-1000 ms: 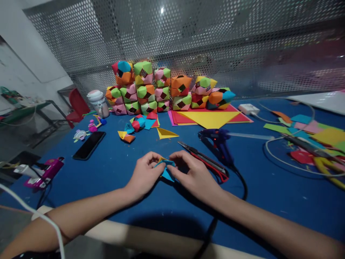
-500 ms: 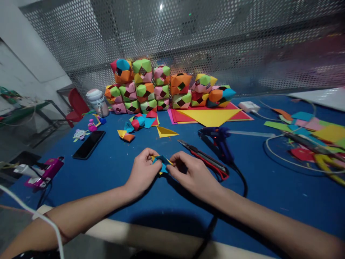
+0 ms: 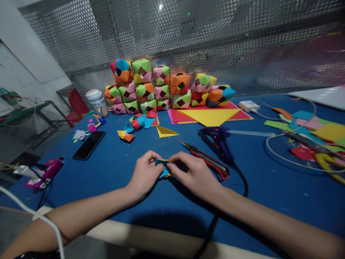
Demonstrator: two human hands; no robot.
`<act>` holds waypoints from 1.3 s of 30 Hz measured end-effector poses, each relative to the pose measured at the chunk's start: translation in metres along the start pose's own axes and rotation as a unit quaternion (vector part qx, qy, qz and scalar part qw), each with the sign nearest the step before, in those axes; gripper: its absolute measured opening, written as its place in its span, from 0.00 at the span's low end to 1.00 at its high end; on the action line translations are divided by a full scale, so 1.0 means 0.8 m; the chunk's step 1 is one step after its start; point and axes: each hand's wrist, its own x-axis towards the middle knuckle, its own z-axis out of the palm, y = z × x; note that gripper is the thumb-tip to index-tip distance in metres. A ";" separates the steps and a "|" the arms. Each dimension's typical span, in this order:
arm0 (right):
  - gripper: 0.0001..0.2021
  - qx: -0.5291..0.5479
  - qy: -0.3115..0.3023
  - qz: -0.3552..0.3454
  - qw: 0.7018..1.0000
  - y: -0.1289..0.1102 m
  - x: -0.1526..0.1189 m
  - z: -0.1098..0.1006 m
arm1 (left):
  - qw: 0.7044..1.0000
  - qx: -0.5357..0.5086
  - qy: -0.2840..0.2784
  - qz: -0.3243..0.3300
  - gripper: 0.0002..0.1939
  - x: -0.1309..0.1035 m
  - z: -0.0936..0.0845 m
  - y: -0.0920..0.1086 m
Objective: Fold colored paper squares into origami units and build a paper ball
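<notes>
Between my hands is a small folded paper piece (image 3: 165,172), blue with yellow edges, held low over the blue table (image 3: 113,187). My left hand (image 3: 147,174) pinches its left side with thumb and fingers. My right hand (image 3: 192,174) grips its right side the same way. Fingers cover much of the paper. Just beyond my right hand lies a red and black box cutter (image 3: 206,158). A yellow folded paper triangle (image 3: 166,132) and a yellow-orange folded piece (image 3: 125,136) lie past my hands.
Stacked multicoloured paper cubes (image 3: 145,91) stand at the back beside paper sheets (image 3: 212,116). A blue glue gun (image 3: 219,140) trails a black cable on the right. Paper scraps (image 3: 304,124) lie far right. A phone (image 3: 89,145) and purple power strip (image 3: 47,172) are left.
The blue flap of the folded paper has come down flatter under my thumbs, with a yellow edge showing along its top. My hands have barely shifted.
</notes>
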 end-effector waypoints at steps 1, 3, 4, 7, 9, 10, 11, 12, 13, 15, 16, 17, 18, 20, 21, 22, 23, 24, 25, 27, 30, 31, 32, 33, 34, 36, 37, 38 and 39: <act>0.04 0.002 -0.001 0.002 1.000 0.000 0.000 0.000 | 1.000 0.002 0.002 -0.004 0.03 0.000 0.000 0.000; 0.06 0.000 -0.001 0.001 1.000 0.003 0.001 -0.002 | 1.000 0.013 -0.004 -0.011 0.04 -0.001 0.000 0.001; 0.06 -0.003 -0.002 -0.001 1.000 0.005 0.002 -0.003 | 1.000 0.014 -0.012 -0.012 0.05 -0.001 0.000 0.001; 0.06 -0.006 -0.009 -0.020 1.000 0.008 0.004 -0.006 | 0.999 0.021 -0.033 -0.002 0.07 -0.001 -0.001 0.002; 0.06 -0.004 -0.012 -0.026 1.000 0.007 0.004 -0.007 | 0.999 0.034 -0.028 0.009 0.06 0.000 -0.002 0.002; 0.05 -0.003 -0.010 -0.020 1.000 0.005 0.004 -0.007 | 0.999 0.038 -0.021 0.013 0.06 0.001 -0.002 0.001; 0.04 0.000 -0.009 -0.006 1.000 0.004 0.004 -0.007 | 0.999 0.039 -0.012 0.016 0.05 0.001 -0.003 -0.001; 0.04 0.004 -0.007 0.012 1.000 0.002 0.004 -0.007 | 0.999 0.035 -0.002 0.017 0.05 0.002 -0.004 -0.002; 0.04 0.010 -0.005 0.030 0.999 0.000 0.004 -0.006 | 0.999 0.031 0.007 0.015 0.05 0.002 -0.004 -0.004; 0.04 0.021 -0.006 0.056 0.998 -0.002 0.004 -0.005 | 0.999 0.024 0.024 0.004 0.05 0.003 -0.005 -0.007; 0.05 0.023 -0.006 0.059 0.998 -0.002 0.003 -0.004 | 0.999 0.024 0.029 0.000 0.06 0.003 -0.005 -0.008; 0.06 0.022 -0.005 0.056 0.998 -0.002 0.003 -0.004 | 0.999 0.022 0.030 -0.002 0.06 0.003 -0.004 -0.009; 0.06 0.019 -0.003 0.050 0.999 -0.001 0.003 -0.003 | 0.999 0.018 0.028 -0.002 0.06 0.002 -0.004 -0.009; 0.05 0.014 0.004 0.036 0.999 0.002 0.003 -0.002 | 1.000 0.002 0.018 0.002 0.05 0.002 -0.002 -0.008; 0.04 0.014 0.009 0.029 0.999 0.004 0.002 -0.002 | 1.000 -0.011 0.011 0.004 0.05 0.001 -0.001 -0.007; 0.03 0.016 0.013 0.022 1.000 0.005 0.003 -0.002 | 1.000 -0.024 0.001 0.005 0.05 0.001 0.000 -0.006; 0.03 0.019 0.017 0.015 1.000 0.006 0.003 -0.002 | 0.999 -0.034 -0.011 0.004 0.06 0.000 0.001 -0.004; 0.03 0.022 0.020 0.010 0.999 0.007 0.003 -0.002 | 0.999 -0.040 -0.025 0.003 0.08 -0.001 0.002 -0.002; 0.03 0.024 0.024 0.006 0.999 0.007 0.003 -0.002 | 0.998 -0.044 -0.038 -0.002 0.09 -0.001 0.003 -0.001; 0.03 0.026 0.026 0.009 0.999 0.005 0.003 -0.003 | 0.997 -0.046 -0.053 -0.018 0.07 -0.002 0.003 0.002; 0.04 0.032 0.026 0.032 0.999 0.001 0.003 -0.004 | 0.997 -0.050 -0.036 -0.036 0.05 -0.003 0.004 0.004; 0.04 0.035 0.024 0.038 0.998 0.000 0.003 -0.004 | 0.998 -0.050 -0.029 -0.038 0.05 -0.004 0.004 0.003; 0.04 0.037 0.023 0.044 0.998 -0.001 0.003 -0.004 | 0.998 -0.049 -0.025 -0.037 0.06 -0.004 0.004 0.002; 0.04 0.041 0.023 0.049 0.998 -0.002 0.003 -0.004 | 0.998 -0.046 -0.023 -0.036 0.07 -0.004 0.004 0.001; 0.04 0.045 0.023 0.057 0.997 -0.003 0.004 -0.004 | 0.998 -0.040 -0.023 -0.035 0.07 -0.004 0.004 0.000; 0.04 0.062 0.015 0.083 0.994 -0.003 0.005 -0.004 | 0.999 -0.024 -0.022 -0.033 0.07 -0.004 0.004 -0.002; 0.04 0.076 0.009 0.098 0.992 -0.003 0.006 -0.005 | 0.999 -0.016 -0.020 -0.031 0.07 -0.004 0.004 -0.002; 0.04 0.093 0.003 0.114 0.989 -0.003 0.006 -0.005 | 0.999 -0.010 -0.018 -0.030 0.07 -0.003 0.004 -0.003; 0.04 0.112 -0.005 0.128 0.985 -0.003 0.007 -0.006 | 1.000 -0.004 -0.014 -0.026 0.07 -0.003 0.004 -0.003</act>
